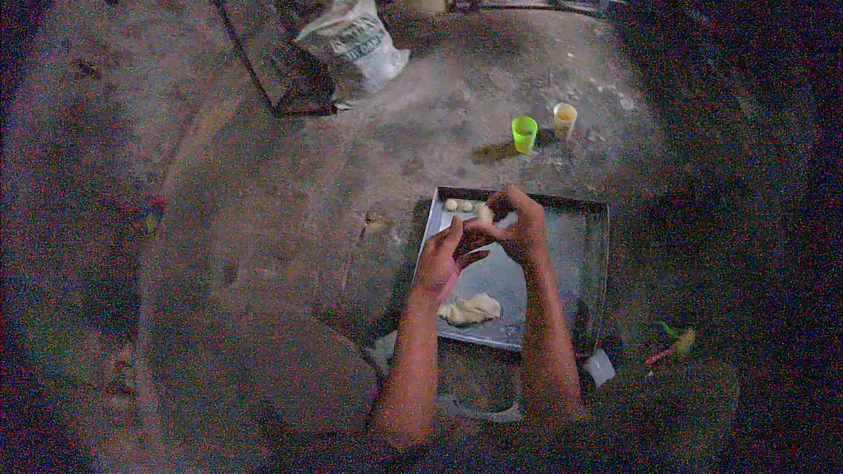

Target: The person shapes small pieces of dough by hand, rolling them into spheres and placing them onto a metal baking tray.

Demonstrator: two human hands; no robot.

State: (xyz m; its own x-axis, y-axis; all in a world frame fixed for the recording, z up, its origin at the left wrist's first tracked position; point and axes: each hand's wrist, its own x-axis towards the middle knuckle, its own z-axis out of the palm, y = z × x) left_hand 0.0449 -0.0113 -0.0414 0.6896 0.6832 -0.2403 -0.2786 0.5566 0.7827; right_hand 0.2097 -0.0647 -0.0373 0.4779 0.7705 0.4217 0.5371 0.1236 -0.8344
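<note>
A shallow square metal tray (562,272) lies on the floor in front of me. My right hand (518,224) is above its far part, fingers bent around a small pale piece of dough (485,213). Close below, my left hand (443,259) is turned up with its thumb and fingers apart; it seems to hold nothing. Small round dough balls (451,205) sit in a row by the tray's far left corner, partly hidden by my right hand. A larger flattened lump of dough (472,309) rests at the tray's near side, between my forearms.
Beyond the tray stand a bright green cup (524,134) and a pale yellow cup (565,120). A white printed sack (360,48) leans by a dark frame (255,53) farther off. To the right, a small red and green item (672,348) lies on the concrete floor. The picture is dim and grainy.
</note>
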